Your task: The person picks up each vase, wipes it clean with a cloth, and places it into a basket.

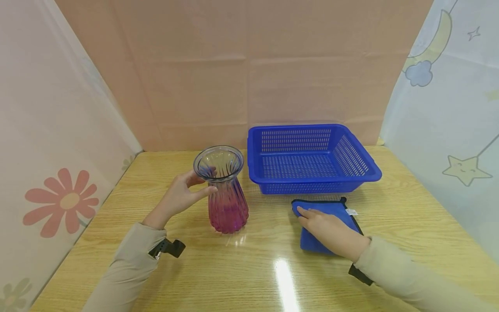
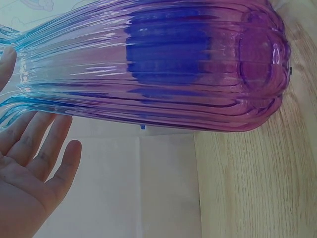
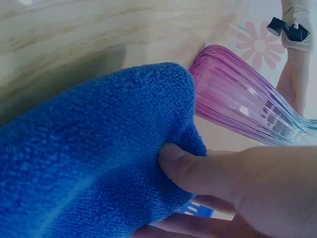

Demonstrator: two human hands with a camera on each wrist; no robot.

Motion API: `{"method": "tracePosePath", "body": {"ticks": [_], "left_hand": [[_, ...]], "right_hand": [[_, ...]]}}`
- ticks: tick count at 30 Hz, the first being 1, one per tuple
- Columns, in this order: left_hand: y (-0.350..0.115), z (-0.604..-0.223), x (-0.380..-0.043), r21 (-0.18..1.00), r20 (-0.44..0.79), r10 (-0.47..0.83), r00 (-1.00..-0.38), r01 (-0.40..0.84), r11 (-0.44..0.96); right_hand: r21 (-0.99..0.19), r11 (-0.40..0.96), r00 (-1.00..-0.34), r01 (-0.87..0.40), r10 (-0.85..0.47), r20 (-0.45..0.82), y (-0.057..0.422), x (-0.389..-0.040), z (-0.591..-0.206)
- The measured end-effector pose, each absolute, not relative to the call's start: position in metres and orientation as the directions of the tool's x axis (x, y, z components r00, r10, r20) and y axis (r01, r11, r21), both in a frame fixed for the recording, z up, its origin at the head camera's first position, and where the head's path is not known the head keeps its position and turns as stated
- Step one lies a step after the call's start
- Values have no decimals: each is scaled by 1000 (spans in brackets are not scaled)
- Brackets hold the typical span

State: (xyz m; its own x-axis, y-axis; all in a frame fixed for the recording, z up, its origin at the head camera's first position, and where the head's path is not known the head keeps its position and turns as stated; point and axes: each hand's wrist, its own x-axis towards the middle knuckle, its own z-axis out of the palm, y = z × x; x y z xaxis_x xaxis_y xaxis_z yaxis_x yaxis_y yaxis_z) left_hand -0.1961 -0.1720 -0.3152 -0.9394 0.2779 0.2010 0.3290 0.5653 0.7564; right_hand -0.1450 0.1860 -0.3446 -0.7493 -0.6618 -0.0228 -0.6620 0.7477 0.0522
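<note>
A ribbed glass vase (image 1: 229, 212), clear bluish at its flared mouth and pink-purple toward the base, stands on the wooden table left of centre. My left hand (image 1: 181, 196) holds it by the neck just under the rim, thumb on the near side and fingers round the far side. In the left wrist view the fingertips (image 2: 62, 121) touch the narrow neck. To the right, my right hand (image 1: 331, 232) pinches the edge of a folded blue towel (image 1: 313, 243) with dark edging. The thumb (image 3: 173, 153) presses its fluffy top while the other fingers go beneath.
Behind the towel sits a blue plastic basket (image 1: 308, 179) with slotted walls. A small white label (image 1: 351, 212) sticks out from the towel's right side. The wooden table (image 1: 218, 277) meets a peach backdrop (image 1: 187, 86) at its far edge, with patterned side panels left and right.
</note>
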Motion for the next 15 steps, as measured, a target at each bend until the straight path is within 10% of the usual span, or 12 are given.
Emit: {"method": "tracePosePath", "body": {"ticks": [15], "left_hand": [[-172, -316, -196, 762, 193, 274, -942, 320, 563]], "right_hand": [[-7, 727, -727, -686, -686, -15, 184, -150, -359]]}}
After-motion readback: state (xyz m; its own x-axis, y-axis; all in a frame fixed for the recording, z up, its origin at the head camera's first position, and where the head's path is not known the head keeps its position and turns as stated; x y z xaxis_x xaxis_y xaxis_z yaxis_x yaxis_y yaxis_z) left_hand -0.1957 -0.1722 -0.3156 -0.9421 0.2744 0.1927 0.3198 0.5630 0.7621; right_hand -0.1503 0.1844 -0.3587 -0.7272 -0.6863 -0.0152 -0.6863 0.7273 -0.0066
